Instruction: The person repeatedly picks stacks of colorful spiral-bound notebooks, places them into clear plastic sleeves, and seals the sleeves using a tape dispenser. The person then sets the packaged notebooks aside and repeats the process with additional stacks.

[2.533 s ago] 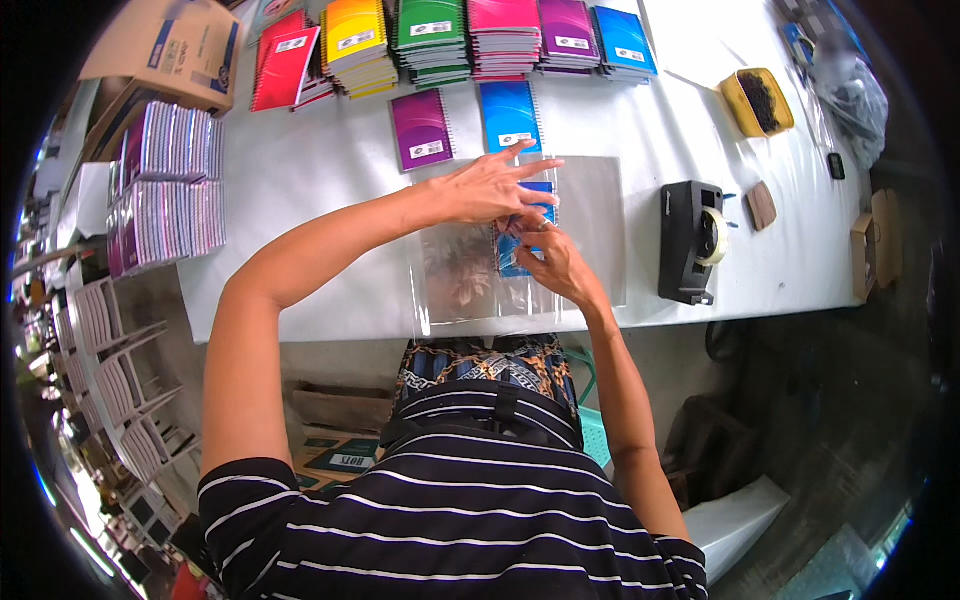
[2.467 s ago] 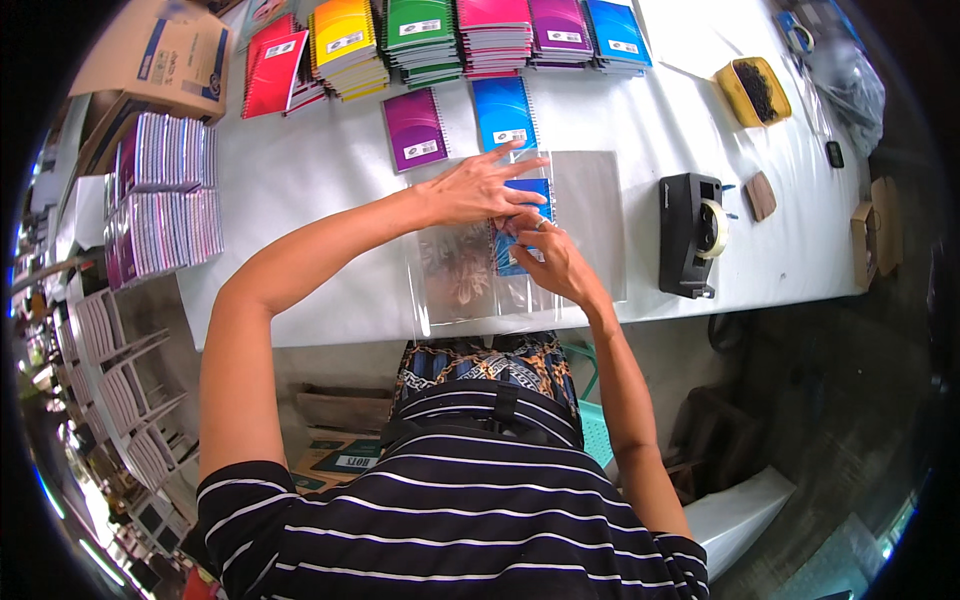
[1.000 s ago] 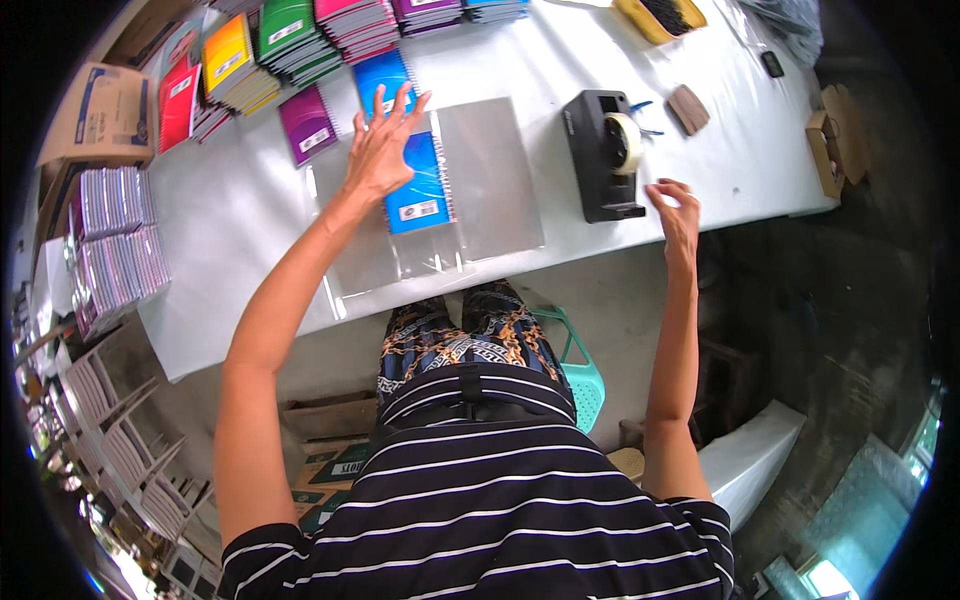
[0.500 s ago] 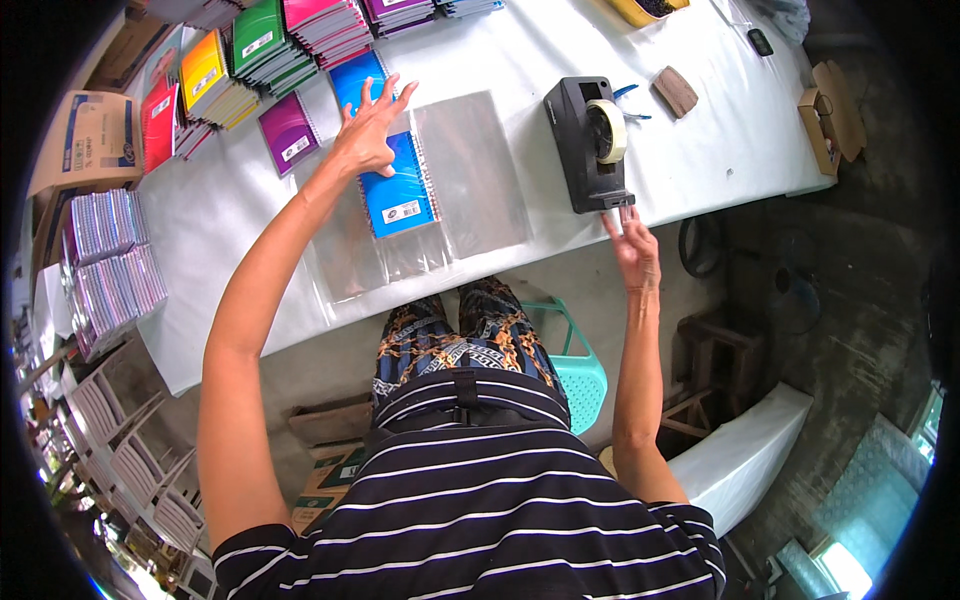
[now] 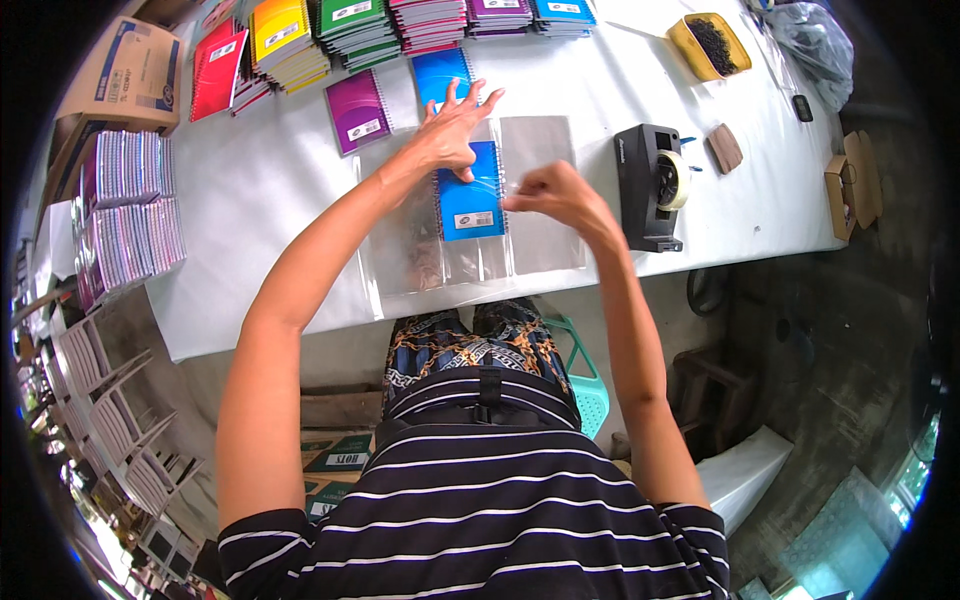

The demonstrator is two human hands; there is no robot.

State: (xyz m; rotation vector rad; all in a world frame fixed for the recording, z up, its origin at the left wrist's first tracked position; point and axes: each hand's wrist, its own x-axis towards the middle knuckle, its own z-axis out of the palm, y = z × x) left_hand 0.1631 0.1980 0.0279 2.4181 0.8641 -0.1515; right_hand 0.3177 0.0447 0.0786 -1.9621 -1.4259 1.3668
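A blue spiral notebook lies on clear plastic sheets near the table's front edge. My left hand is spread over its upper part, the thumb resting on the cover and the fingers reaching past the top. At the notebook's right edge is my right hand, thumb and fingers closed together and slightly blurred; what they pinch, if anything, is too small to tell. Farther right stands a black tape dispenser with a roll of tape. A second blue notebook and a purple notebook lie beyond my left hand.
Stacks of red, yellow and green notebooks, among others, line the far edge. Wrapped notebook piles and a cardboard box stand left. A yellow container, brown block and small box lie right.
My right hand has left the tape dispenser's front end and moved left to the notebook's right edge. My left hand stays on the notebook. The whole view has shifted.
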